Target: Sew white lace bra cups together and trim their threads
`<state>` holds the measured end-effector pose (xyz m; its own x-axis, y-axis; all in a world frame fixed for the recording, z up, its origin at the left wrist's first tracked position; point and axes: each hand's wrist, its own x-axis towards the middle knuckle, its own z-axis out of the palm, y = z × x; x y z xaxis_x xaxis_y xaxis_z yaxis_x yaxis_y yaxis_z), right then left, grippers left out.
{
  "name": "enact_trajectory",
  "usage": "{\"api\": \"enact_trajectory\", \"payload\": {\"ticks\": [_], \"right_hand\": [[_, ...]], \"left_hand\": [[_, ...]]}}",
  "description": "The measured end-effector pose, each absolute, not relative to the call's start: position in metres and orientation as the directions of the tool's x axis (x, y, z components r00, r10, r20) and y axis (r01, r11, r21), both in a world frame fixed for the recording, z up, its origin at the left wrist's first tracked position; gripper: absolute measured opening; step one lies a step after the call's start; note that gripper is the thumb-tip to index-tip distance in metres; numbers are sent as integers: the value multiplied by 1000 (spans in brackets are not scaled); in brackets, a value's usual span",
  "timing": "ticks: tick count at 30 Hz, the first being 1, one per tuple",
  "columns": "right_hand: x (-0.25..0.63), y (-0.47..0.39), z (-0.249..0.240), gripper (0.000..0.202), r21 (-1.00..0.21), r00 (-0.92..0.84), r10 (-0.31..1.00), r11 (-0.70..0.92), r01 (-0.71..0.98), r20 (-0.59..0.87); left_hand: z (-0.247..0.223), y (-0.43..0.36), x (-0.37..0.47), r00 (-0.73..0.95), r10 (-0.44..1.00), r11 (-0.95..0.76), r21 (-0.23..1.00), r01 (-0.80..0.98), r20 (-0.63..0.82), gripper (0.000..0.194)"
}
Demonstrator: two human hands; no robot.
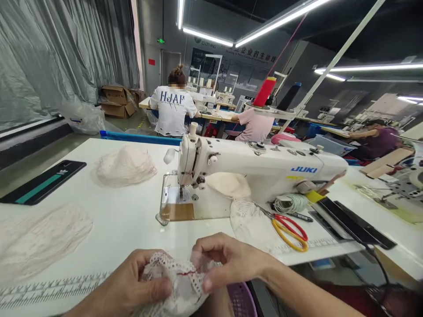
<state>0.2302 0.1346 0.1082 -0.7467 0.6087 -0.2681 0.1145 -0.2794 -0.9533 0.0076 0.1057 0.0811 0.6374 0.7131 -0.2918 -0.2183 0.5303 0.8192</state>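
Note:
Between my two hands, low in the view and in front of the table edge, is a piece of white lace fabric (181, 288) with a short line of red stitching across it. My left hand (139, 281) grips its left side, thumb on top. On the right side, my right hand (224, 262) pinches the lace between thumb and fingers. Beyond them stands a white sewing machine (261, 163), its needle and presser foot above the metal plate. Cream fabric pieces (228, 185) lie under the machine's arm.
Scissors (291, 231) with red and yellow handles lie right of the machine, near a thread coil (289, 204). Fabric stacks (125, 167) and a black case (44, 180) are on the left. A purple basket (243, 299) sits below the edge. Co-workers (173, 108) sit beyond.

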Motion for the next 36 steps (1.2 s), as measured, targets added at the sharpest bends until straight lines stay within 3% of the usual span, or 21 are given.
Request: {"api": "enact_trajectory", "payload": {"ticks": [7,15,27,30,33,36], "right_hand": [[219,90,77,45,-882,-755,526,-449,144,-391],[236,70,60,37,-902,-748,541,-394,178,-384],[245,45,39,31,-953,-733,614,-251,171,-293],[245,39,43,33,-978,-687,697,-131,160,-206],[243,32,49,28,-970,-597,802,153,187,11],[241,28,52,14,-889,-602,773,402,221,200]], "left_hand": [[58,56,5,559,681,655,735,-176,-473,34],[43,26,11,568,624,742,636,-214,-537,29],[38,9,22,606,591,774,584,-243,-532,27],[37,8,23,600,592,779,571,-257,-538,30],[37,7,22,595,591,784,562,-264,-545,33],[36,7,22,595,604,775,564,-285,-530,32]]}}
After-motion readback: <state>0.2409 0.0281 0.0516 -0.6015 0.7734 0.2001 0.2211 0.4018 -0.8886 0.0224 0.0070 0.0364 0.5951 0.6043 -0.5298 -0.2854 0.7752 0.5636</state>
